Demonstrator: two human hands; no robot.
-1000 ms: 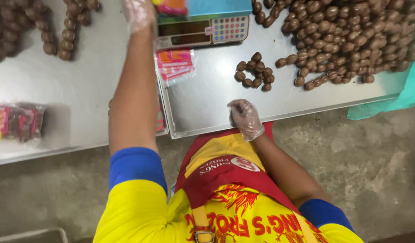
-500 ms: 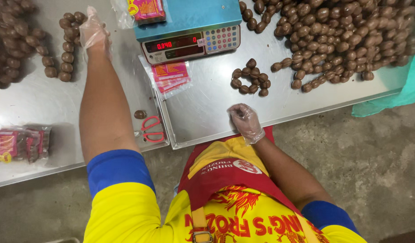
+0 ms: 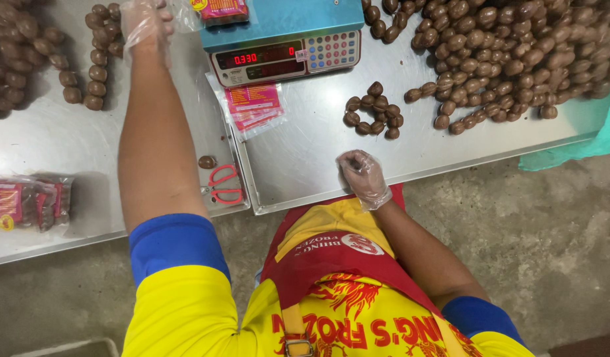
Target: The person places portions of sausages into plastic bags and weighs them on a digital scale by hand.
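Weighing step: left hand (image 3: pixel 145 23), gloved, reaches to eleven o'clock, seemingly gripping the bag (image 3: pixel 216 9) on the scale (image 3: pixel 278 39). Right hand (image 3: pixel 363 177) rests loosely curled, empty. Next calls for topping up.

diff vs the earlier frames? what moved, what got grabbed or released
The left hand swung from over the scale out to the left, and is now beside the row of brown balls at the far edge. The pink packet it reached with a second ago now lies on the scale pan. The right hand stayed at the tray's near edge; the red scissors unmoved.
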